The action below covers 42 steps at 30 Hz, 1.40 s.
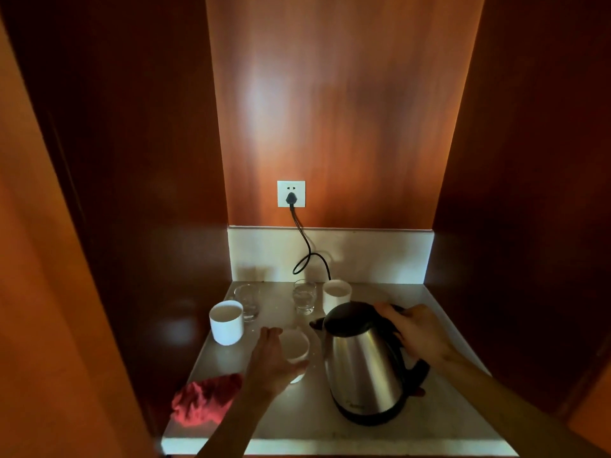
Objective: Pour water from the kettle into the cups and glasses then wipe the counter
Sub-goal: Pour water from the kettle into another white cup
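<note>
A steel kettle (363, 365) with a black lid stands upright on the pale counter (297, 421). My right hand (418, 332) grips its black handle. My left hand (274, 358) curls around a white cup (295, 346) just left of the kettle's spout. Another white cup (226, 322) stands at the left, and a third (337, 291) sits at the back behind the kettle. Two clear glasses stand toward the back, one (248, 300) on the left and one (305, 295) in the middle. A red cloth (205, 403) lies crumpled at the counter's front left.
The counter sits in a narrow wooden alcove with walls close on the left, right and back. A black cord (305, 249) runs from a wall socket (291, 194) down behind the cups. The counter's front edge (330, 446) is near me.
</note>
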### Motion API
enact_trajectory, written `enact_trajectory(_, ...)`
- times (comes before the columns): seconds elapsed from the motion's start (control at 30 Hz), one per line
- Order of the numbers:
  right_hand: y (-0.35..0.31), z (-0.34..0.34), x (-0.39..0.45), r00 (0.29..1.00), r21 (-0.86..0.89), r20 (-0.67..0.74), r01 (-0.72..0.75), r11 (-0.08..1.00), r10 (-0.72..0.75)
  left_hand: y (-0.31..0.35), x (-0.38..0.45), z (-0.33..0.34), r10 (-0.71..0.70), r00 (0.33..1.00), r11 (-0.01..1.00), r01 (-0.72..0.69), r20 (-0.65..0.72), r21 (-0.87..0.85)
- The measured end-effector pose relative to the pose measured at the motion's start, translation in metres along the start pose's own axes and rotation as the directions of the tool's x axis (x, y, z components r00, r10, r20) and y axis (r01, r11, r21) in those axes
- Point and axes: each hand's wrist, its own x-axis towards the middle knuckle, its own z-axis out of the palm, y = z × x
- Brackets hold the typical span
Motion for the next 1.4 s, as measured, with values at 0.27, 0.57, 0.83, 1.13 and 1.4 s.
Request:
enact_trajectory(0.27, -0.008, 0.0, -0.004, 1.0, -0.042, -0.02, -0.004, 0.999, 0.003, -0.003, -0.003, 0.001, 0.03, 1.0, 0.999, -0.03, -0.003, -0.033)
enact_trajectory(0.57, -0.016, 0.0, -0.005, 1.0, -0.112, 0.027, 0.007, 0.994, -0.004, -0.006, -0.009, 0.005, 0.034, 0.999, 0.995, -0.035, -0.017, -0.097)
enact_trajectory(0.83, -0.025, 0.003, -0.002, 0.996, -0.145, 0.087, -0.001, 0.989, 0.014, -0.008, -0.011, 0.003, 0.032, 0.998, 0.993, -0.037, -0.046, -0.114)
enact_trajectory(1.13, -0.032, 0.011, 0.006, 0.99, -0.224, 0.123, -0.043, 0.974, 0.072, -0.002, -0.015, -0.001, 0.028, 0.997, 0.991, -0.037, -0.074, -0.13)
enact_trajectory(1.4, -0.04, 0.02, 0.017, 0.988, -0.359, 0.119, -0.046, 0.932, 0.094, -0.001, -0.016, -0.005, 0.069, 0.995, 0.983, -0.08, -0.073, -0.163)
